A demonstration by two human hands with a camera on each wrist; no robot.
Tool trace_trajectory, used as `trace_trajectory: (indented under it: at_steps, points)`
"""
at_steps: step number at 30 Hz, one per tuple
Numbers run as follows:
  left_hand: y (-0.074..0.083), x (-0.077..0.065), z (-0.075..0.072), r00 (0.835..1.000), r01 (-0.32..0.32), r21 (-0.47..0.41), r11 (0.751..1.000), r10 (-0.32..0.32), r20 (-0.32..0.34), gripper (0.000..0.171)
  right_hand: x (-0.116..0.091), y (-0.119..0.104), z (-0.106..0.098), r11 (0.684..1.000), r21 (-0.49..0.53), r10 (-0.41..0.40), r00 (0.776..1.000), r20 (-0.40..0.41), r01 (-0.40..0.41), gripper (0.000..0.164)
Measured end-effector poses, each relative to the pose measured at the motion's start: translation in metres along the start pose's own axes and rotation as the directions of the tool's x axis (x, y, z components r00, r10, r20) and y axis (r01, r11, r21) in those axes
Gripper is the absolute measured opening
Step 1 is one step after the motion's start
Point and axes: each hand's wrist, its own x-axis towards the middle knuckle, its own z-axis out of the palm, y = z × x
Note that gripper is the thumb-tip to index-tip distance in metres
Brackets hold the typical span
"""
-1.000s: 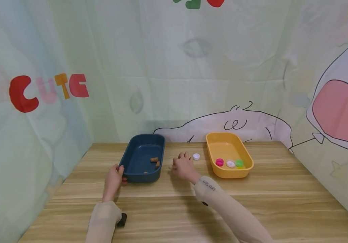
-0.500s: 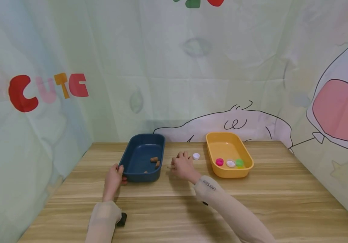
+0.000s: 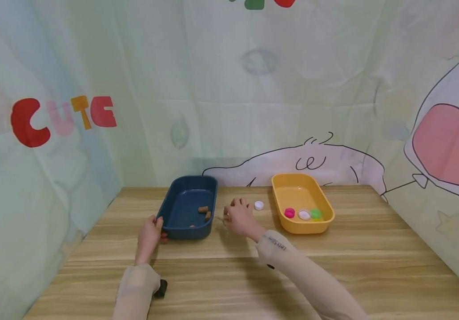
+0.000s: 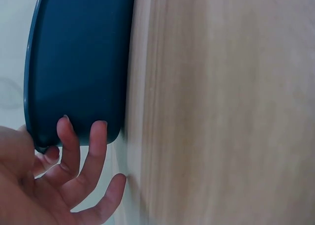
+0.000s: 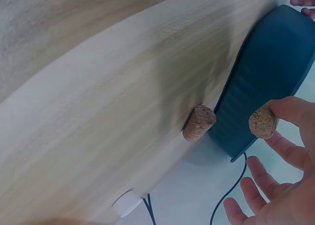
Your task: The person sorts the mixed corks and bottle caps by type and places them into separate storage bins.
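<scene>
My right hand point(image 3: 240, 218) pinches a cork point(image 5: 263, 122) between thumb and finger, low over the table and right of the blue tray point(image 3: 187, 233). A second cork point(image 5: 199, 123) lies on the table beside that tray in the right wrist view. My left hand point(image 3: 149, 235) grips the tray's near left corner, its thumb at the rim and fingertips against the outer wall, as the left wrist view also shows. Inside the tray are a brown cork point(image 3: 203, 210), another cork point(image 3: 207, 216) and a small brown piece point(image 3: 192, 226), partly hidden by the near wall.
A white bottle cap point(image 3: 259, 206) lies on the wooden table point(image 3: 229, 284) just right of my right hand. Farther right stands a yellow tray point(image 3: 297, 191) with pink, white, green and yellow caps in it. A printed cloth point(image 3: 221, 111) hangs behind the table and along its sides.
My right hand has shifted slightly left, toward the blue tray. The left hand and both trays stay where they were.
</scene>
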Motion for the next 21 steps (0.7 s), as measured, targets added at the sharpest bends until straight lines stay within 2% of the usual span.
trace_trajectory:
  at_steps: [7,13,17,21]
  points:
    - [-0.002,0.001,0.000,1.000,0.007,-0.008,1.000,-0.007,0.009,0.025,0.000,-0.005,-0.004,0.999,-0.007,-0.042,0.998,-0.040,0.042,0.015]
    - [-0.003,0.001,-0.001,1.000,0.010,-0.015,1.000,-0.010,0.013,0.024,0.002,-0.013,-0.008,0.998,-0.006,-0.055,0.998,-0.027,0.055,0.012]
    - [-0.002,0.001,-0.001,1.000,0.016,-0.013,1.000,-0.016,0.018,0.024,0.006,-0.009,-0.003,0.997,0.017,-0.077,0.996,-0.050,0.078,0.009]
    - [-0.001,0.001,-0.002,0.999,0.022,-0.018,1.000,-0.022,0.026,0.024,0.006,-0.009,-0.003,0.996,0.073,-0.055,0.998,-0.031,0.057,0.009]
